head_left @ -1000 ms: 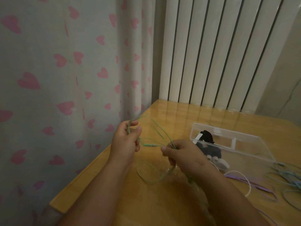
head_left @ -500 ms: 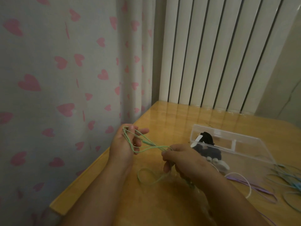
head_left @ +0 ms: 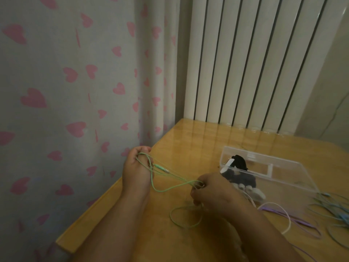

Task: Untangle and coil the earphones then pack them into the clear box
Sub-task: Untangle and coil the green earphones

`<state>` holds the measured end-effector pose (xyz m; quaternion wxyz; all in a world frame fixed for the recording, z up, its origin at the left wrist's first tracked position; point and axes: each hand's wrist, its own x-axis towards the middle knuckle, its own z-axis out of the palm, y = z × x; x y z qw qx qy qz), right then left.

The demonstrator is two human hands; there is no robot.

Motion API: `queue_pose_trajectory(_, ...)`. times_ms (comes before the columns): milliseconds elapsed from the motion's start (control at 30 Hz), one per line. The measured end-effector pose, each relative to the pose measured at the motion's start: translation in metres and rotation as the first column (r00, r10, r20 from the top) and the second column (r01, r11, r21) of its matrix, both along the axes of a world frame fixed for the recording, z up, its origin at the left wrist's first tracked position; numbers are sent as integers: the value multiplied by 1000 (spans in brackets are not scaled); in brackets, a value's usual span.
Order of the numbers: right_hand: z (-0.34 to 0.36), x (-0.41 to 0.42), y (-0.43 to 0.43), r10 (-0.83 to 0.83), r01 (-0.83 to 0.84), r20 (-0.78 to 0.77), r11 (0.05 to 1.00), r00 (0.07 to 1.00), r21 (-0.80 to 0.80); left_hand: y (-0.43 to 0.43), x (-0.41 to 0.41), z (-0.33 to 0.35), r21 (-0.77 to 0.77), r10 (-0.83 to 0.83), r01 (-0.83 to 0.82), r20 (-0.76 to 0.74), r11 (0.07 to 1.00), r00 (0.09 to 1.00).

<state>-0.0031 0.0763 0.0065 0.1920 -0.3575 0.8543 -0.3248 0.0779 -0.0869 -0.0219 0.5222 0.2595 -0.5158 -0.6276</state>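
Note:
Thin green earphones (head_left: 166,188) run in loops between my two hands above the wooden table (head_left: 188,144). My left hand (head_left: 135,171) holds one end, with the cable looped round its curled fingers. My right hand (head_left: 213,191) pinches the other strands of the same cable, and a loose loop hangs down onto the table below it. The clear box (head_left: 294,178) lies open just right of my right hand, with black and white earphones (head_left: 239,173) inside its left end.
White, purple and blue earphone cables (head_left: 321,214) lie tangled on the table at the right, in front of the box. A heart-patterned curtain (head_left: 75,91) hangs at the left off the table's edge, and a white ribbed radiator (head_left: 255,63) stands behind.
My left hand has turned and wound the green cable round its fingers. My right hand has drawn the strands taut, so the loops now stretch straighter between the hands.

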Motion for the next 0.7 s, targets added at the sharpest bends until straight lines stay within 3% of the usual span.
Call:
queue_pose_trajectory(267,6,3,1,-36,29,-49,990,998,-140,0,0,2,95,-24,24,0,995,1000)
queue_pose_trajectory(367,10,3,2,-31,42,58,977,998,-208,-1,0,0,82,-3,1,18,997,1000)
queue_pose_trajectory(467,11,4,4,24,-2,131,986,991,-168,-4,1,1,99,19,-19,-6,995,1000)
queue_pose_trajectory(567,10,2,6,26,-18,76,994,997,-106,-10,2,0,160,61,-54,-41,986,997)
queue_pose_trajectory(700,11,0,8,1,-1,-4,997,1000,-77,-11,3,-1,224,77,-83,36,971,996)
